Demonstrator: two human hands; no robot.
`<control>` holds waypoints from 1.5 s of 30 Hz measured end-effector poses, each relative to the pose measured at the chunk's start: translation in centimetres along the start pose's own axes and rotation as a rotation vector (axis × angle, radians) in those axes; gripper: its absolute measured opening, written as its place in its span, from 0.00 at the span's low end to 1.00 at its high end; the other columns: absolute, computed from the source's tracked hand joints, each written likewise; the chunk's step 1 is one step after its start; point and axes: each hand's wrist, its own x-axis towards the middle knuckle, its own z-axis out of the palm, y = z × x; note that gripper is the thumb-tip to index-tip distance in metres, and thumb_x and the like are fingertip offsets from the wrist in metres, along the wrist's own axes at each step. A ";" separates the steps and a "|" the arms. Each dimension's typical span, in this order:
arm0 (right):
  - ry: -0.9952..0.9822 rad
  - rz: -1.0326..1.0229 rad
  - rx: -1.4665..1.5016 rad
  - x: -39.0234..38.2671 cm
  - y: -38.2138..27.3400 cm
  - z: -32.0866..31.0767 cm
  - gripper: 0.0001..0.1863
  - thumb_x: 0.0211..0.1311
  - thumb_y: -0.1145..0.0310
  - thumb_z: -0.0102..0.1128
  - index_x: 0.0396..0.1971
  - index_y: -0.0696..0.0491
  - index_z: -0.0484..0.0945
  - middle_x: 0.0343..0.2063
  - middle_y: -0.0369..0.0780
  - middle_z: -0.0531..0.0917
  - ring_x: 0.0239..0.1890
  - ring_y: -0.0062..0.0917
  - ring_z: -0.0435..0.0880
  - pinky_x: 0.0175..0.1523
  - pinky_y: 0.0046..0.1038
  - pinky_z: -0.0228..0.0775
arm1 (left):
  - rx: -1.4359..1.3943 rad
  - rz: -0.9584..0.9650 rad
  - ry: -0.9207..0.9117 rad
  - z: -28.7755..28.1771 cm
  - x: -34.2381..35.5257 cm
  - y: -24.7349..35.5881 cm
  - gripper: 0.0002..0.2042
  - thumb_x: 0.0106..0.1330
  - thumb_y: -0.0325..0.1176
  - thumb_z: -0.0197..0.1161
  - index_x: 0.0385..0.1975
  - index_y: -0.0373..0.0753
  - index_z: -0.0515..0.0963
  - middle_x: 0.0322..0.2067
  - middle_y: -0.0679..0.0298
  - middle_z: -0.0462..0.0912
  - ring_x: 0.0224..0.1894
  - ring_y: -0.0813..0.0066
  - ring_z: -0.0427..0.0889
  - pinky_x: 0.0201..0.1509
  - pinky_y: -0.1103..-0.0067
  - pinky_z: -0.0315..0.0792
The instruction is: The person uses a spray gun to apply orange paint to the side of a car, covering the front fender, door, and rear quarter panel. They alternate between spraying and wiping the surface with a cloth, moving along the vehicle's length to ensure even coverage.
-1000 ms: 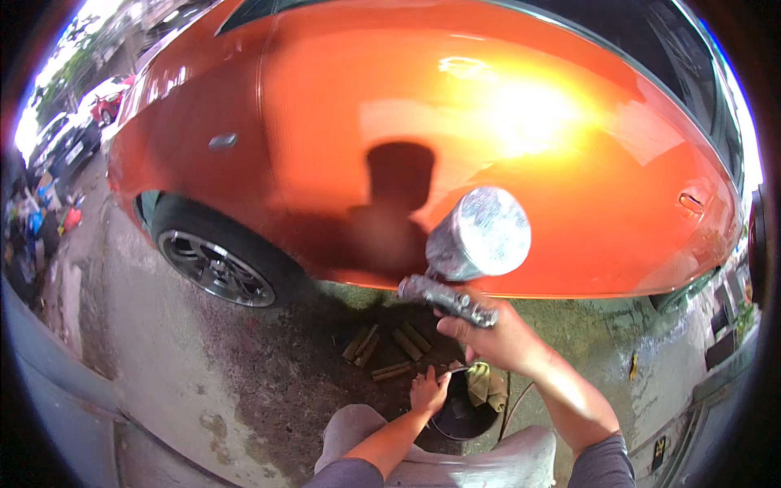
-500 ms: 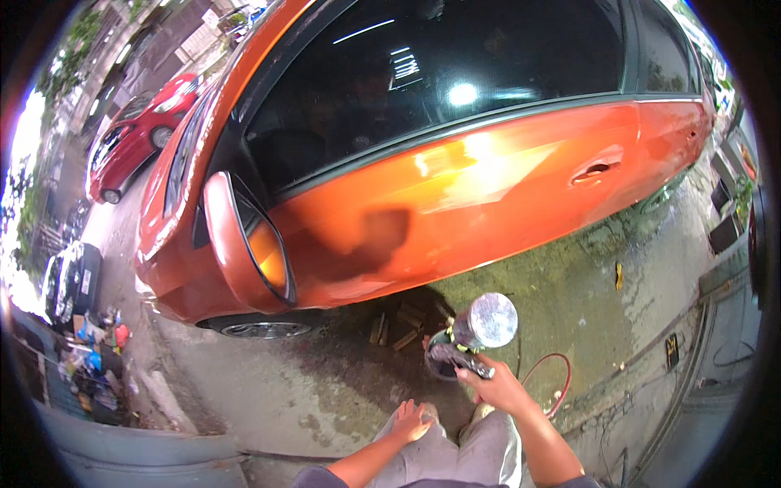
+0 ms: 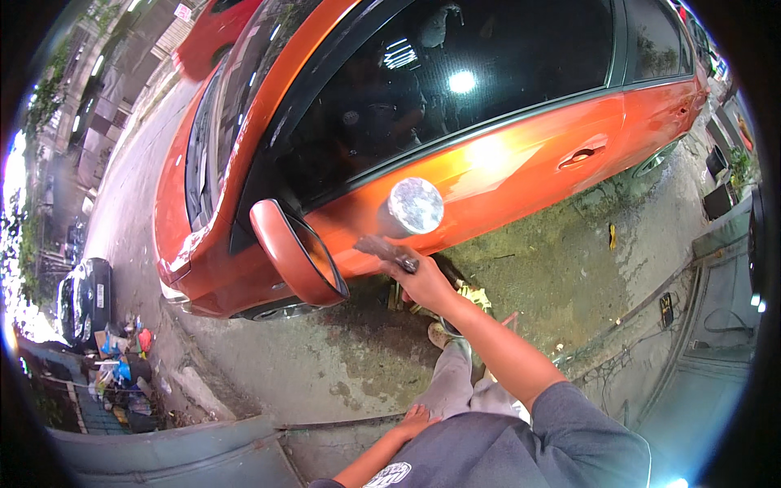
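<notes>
My right hand (image 3: 427, 283) is wrapped round the handle of a dark spray gun (image 3: 386, 250) with a round metal cup (image 3: 416, 205) on top. I hold it out at arm's length in front of the orange car's door (image 3: 533, 175), close to the side mirror (image 3: 286, 250). Any contact with the trigger is hard to make out. My left hand (image 3: 417, 423) lies with fingers stretched out against my upper leg, holding nothing. Bright light reflects off the door and the dark window (image 3: 464, 49).
A yellowish crumpled thing (image 3: 473, 296) lies by my feet. Wooden pieces (image 3: 395, 294) sit under the car's edge. A dark car (image 3: 85, 301) and a heap of rubbish (image 3: 122, 366) are at the left. A grey metal gate (image 3: 716, 325) stands at the right.
My right hand has raised the spray gun from low near the ground toward the door, moving left and away from me. My left hand has settled on my leg. The view has shifted.
</notes>
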 end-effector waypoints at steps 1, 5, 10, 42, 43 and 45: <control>-0.011 -0.017 -0.006 1.2 -0.5 0.7 0.29 0.73 0.47 0.66 0.60 0.56 0.77 0.25 0.39 0.82 0.18 0.21 0.79 0.27 0.30 0.72 | -0.059 0.076 0.021 0.6 0.2 -2.1 0.47 0.77 0.69 0.38 0.78 0.30 0.54 0.81 0.42 0.47 0.83 0.39 0.39 0.85 0.58 0.39; -0.036 -0.019 -0.061 5.7 -0.3 3.0 0.31 0.72 0.47 0.66 0.64 0.54 0.75 0.32 0.44 0.85 0.25 0.27 0.84 0.33 0.33 0.75 | -0.437 0.034 -0.171 -13.0 -6.9 2.9 0.43 0.80 0.66 0.37 0.73 0.28 0.66 0.75 0.45 0.63 0.79 0.52 0.58 0.83 0.63 0.47; -0.009 -0.096 -0.184 9.7 0.1 5.6 0.34 0.71 0.47 0.67 0.68 0.52 0.73 0.47 0.52 0.87 0.49 0.44 0.88 0.53 0.39 0.77 | -0.721 0.280 -0.005 -36.8 -21.4 5.8 0.31 0.80 0.56 0.45 0.58 0.32 0.81 0.48 0.55 0.91 0.62 0.66 0.81 0.72 0.67 0.67; 0.419 -0.221 -0.256 7.1 -0.4 -1.7 0.22 0.71 0.58 0.70 0.57 0.54 0.80 0.31 0.42 0.87 0.27 0.28 0.84 0.35 0.33 0.75 | 0.173 0.327 2.164 -84.0 -16.6 27.7 0.46 0.75 0.73 0.33 0.77 0.36 0.59 0.77 0.43 0.58 0.82 0.44 0.48 0.85 0.57 0.39; 0.442 -0.251 -0.267 7.1 -0.2 -2.5 0.21 0.71 0.58 0.70 0.57 0.53 0.79 0.29 0.39 0.85 0.23 0.23 0.82 0.30 0.30 0.72 | 0.175 0.340 2.167 -84.0 -16.3 27.8 0.46 0.75 0.73 0.33 0.77 0.36 0.60 0.77 0.43 0.58 0.82 0.44 0.48 0.84 0.57 0.40; 0.474 -0.237 -0.284 7.0 -0.2 -3.9 0.21 0.72 0.58 0.69 0.57 0.53 0.78 0.26 0.36 0.83 0.20 0.17 0.79 0.25 0.28 0.70 | 0.146 0.309 2.149 -83.9 -16.1 28.0 0.46 0.74 0.73 0.34 0.77 0.37 0.60 0.77 0.44 0.58 0.82 0.45 0.48 0.84 0.58 0.41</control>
